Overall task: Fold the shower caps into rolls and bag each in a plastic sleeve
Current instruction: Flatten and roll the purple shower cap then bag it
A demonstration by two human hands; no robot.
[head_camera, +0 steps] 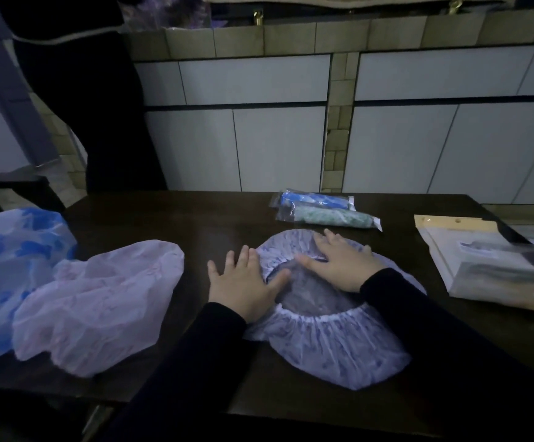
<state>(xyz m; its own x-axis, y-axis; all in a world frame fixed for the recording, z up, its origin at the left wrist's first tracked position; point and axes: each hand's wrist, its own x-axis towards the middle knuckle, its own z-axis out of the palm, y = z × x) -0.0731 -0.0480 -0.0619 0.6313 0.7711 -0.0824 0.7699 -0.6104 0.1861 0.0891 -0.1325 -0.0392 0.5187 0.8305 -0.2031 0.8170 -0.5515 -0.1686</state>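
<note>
A lilac cap [332,342] lies opening-up on the dark surface [170,218], and both hands press it flat with straight, spread fingers: the left hand [243,282] on its left rim, thumb reaching into the opening, the right hand [342,263] on its far rim. Just beyond the cap lie two bagged rolls [326,210], one blue and one green; to its left a pink cap [99,304] overlaps a blue cap [7,256], and to its right sits a stack of sleeves [495,266].

Dark wooden table [176,218], white tiled wall [278,145], dark hanging garment [99,106]
</note>
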